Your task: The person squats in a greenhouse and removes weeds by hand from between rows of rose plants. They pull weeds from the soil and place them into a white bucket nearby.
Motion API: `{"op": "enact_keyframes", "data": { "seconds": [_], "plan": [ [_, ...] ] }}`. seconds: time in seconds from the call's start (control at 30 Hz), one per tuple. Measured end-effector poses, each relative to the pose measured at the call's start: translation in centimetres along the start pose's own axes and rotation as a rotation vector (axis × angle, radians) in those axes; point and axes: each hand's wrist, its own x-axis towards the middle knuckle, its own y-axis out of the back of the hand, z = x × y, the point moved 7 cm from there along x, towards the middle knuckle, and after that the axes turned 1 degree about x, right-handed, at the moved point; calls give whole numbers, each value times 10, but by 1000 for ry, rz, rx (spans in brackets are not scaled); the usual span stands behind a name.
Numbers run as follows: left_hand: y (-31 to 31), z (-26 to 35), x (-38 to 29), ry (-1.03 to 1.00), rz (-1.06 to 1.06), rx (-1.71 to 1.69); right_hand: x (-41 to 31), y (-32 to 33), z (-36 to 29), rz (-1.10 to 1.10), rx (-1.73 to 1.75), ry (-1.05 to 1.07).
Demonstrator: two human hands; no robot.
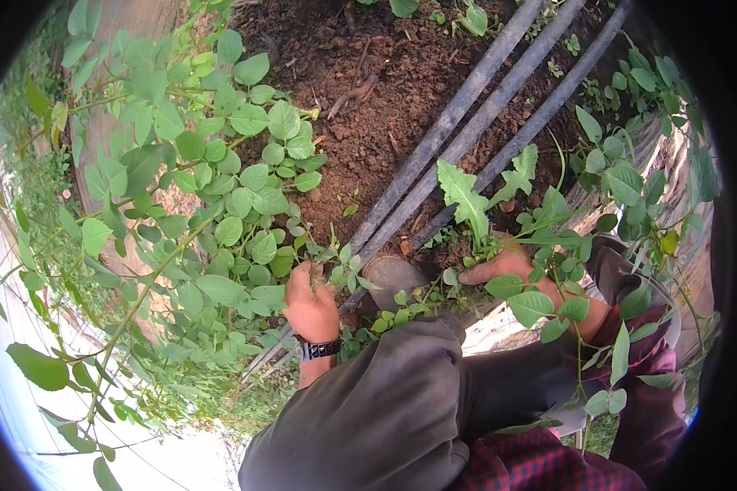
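My left hand [310, 307], with a dark watch [321, 350] on its wrist, has its fingers curled around a small leafy weed sprig [322, 255]. It is beside the black pipes, low over the soil. My right hand [508, 270] is at the base of a weed with pale, lobed leaves [465, 195], its thumb pointing left. Leaves cover part of its fingers, so whether it grips the stem is unclear. Between the hands a shoe tip [394, 281] presses near the pipes. Reddish-brown soil [368, 129] lies beyond.
Three black pipes [467, 101] run diagonally across the soil bed. Serrated-leaf, rose-like branches [202, 166] spread over the left side. More leafy stems [626, 178] hang on the right, some in front of my right forearm. My bent knee [381, 393] fills the lower middle.
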Motion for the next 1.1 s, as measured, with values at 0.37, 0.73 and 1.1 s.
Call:
{"op": "enact_keyframes", "data": {
  "seconds": [0.37, 0.73, 1.1],
  "plan": [
    [-55, 115, -10, -164, -615, -718, -16, -6, -15, -86, 43, 143],
    [-101, 153, -46, -480, -1187, -328, -19, -10, -4, 30, -54, 302],
    [-71, 130, -69, -56, -1712, -1020, -19, 0, 28, 5, -104, 272]
  ]
}}
